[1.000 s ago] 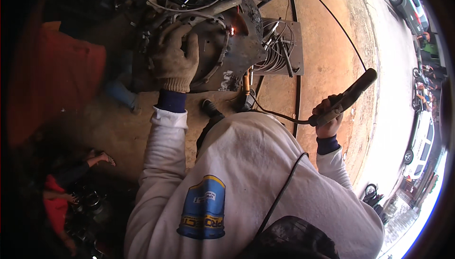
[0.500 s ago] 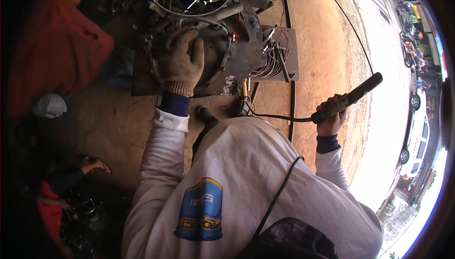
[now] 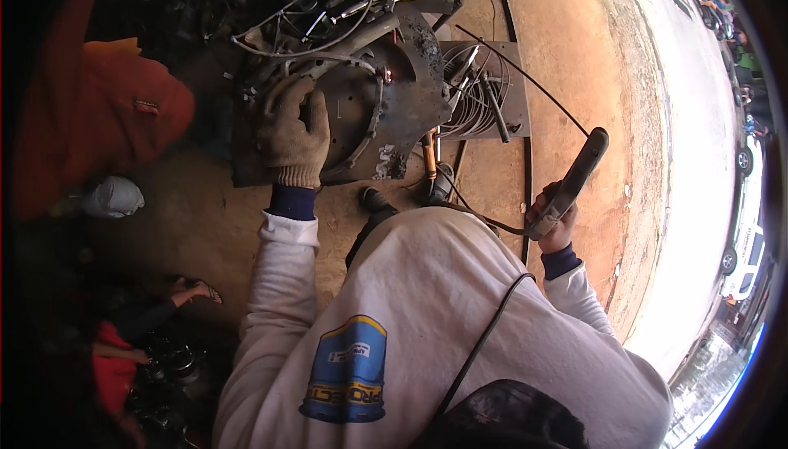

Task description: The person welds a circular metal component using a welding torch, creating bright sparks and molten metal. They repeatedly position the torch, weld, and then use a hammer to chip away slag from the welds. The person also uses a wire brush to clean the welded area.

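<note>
My left hand [image 3: 294, 133], in a tan work glove, is closed over the left side of a thin metal ring [image 3: 376, 116]. Its fingertips are partly hidden. Beneath the ring is a dark metal plate [image 3: 420, 96], and a small spot glows orange on the ring's upper right. Out to the right, my bare right hand [image 3: 556, 223] grips a dark welding electrode holder [image 3: 581, 171]. A long thin welding rod [image 3: 525, 78] juts from the holder's top toward the upper left, its tip apart from the ring. A black cable leaves the holder's lower end.
Coiled wire [image 3: 480, 108] and rods lie on another plate to the right. An orange-handled tool [image 3: 428, 155] hangs at the near edge. Cables and metal parts crowd the far side. Orange-red cloth [image 3: 123, 121] is at left; a person in red [image 3: 115, 363] is lower left.
My right hand has tilted the holder more upright and brought it slightly nearer, swinging the rod leftward toward the plates. My left hand stays on the ring. The glowing spot looks dimmer.
</note>
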A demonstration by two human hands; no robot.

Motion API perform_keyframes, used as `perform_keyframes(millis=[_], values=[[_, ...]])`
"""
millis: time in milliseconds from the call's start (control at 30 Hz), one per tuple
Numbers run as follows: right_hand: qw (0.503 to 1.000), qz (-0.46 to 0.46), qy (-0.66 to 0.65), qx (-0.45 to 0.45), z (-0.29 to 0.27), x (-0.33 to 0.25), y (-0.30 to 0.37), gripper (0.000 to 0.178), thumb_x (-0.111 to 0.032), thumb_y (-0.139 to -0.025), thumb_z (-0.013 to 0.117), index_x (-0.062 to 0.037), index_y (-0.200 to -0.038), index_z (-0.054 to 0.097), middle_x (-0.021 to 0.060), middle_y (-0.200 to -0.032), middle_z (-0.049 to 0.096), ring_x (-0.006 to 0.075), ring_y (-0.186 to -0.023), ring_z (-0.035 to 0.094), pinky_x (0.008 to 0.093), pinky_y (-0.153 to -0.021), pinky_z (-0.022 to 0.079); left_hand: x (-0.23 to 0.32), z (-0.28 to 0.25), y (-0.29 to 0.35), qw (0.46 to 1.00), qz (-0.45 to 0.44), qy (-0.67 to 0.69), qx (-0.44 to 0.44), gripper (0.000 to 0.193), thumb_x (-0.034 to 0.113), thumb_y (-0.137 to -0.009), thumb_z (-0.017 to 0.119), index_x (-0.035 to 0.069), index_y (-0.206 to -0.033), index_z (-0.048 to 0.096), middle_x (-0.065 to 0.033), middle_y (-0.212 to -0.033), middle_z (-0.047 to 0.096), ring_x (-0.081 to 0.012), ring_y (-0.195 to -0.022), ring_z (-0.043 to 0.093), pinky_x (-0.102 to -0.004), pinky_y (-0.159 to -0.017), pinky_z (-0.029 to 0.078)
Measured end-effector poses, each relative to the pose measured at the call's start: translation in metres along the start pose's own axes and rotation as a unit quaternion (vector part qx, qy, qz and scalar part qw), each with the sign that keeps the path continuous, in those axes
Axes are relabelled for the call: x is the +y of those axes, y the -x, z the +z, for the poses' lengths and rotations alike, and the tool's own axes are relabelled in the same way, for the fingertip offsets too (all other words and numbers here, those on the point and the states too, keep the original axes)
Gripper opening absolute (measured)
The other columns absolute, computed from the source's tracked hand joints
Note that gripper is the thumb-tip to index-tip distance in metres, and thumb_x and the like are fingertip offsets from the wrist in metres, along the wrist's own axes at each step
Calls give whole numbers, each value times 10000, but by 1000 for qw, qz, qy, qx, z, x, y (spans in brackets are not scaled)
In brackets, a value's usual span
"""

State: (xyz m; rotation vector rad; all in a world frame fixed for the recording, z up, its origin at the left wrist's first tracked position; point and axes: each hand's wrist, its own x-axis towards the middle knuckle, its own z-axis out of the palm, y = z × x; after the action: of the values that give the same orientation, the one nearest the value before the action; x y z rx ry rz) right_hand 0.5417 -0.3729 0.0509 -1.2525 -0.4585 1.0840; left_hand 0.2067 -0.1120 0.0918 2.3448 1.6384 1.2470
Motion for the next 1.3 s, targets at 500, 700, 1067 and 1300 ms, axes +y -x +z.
perform_keyframes(millis=[500,700,1067,1300], values=[[997,35,73,-15,-26,18,-11,316,-57,-830,673,-32,-1111,531,28,-867,612,109,-726,591,269,-646,502,-12,-11,-4,997,25,-55,-50,279,128,-890,653,45,-1156,658,-160,-1157,663,-323,-1024,640,-405,-909,516],[986,-59,154,18,2,36,26,278,-88,-844,728,-62,-1053,546,15,-845,617,110,-724,619,257,-624,518,-25,-34,-22,987,-12,27,-158,298,127,-891,653,34,-1173,649,-164,-1108,676,-313,-1004,647,-404,-913,509],[952,-110,238,158,113,65,134,277,-7,-807,758,-59,-1013,579,-13,-867,617,80,-744,599,243,-671,506,-107,-69,2,968,69,214,-108,289,40,-842,708,21,-1124,647,-143,-1104,681,-304,-1015,660,-386,-884,533],[898,-117,376,196,140,94,160,335,-87,-773,796,-37,-1047,609,39,-866,667,121,-773,654,282,-696,533,-135,-67,17,967,137,185,-107,335,70,-829,725,17,-1144,626,-169,-1187,634,-329,-1105,615,-410,-929,509]])
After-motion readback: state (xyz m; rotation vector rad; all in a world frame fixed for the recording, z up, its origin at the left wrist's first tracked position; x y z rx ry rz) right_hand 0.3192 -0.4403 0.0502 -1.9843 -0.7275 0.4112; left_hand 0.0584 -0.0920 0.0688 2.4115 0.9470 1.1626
